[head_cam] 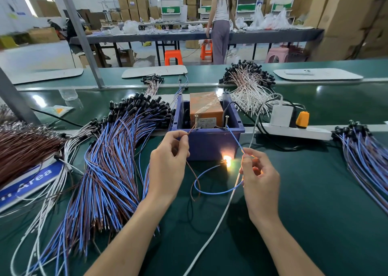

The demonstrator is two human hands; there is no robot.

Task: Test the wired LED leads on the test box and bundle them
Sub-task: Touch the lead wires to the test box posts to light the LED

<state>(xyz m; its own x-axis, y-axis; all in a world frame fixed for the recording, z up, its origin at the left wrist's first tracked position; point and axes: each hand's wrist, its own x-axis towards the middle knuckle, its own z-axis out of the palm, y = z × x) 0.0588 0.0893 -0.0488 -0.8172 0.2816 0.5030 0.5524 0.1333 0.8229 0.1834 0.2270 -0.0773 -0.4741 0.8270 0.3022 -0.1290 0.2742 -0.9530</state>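
Head cam: brown wire [191,130] is pinched betw. thumb & forefinger of left hand [168,162], tip held at screw [196,121] on test box [210,143] just above grip. Blue wire [235,139] is pinched by right hand [259,177]. LED [227,161] is lit betw. both grips. Lead pile [109,160] is seen left of left grip.

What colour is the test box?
The test box is purplish blue, clearest in the head view.
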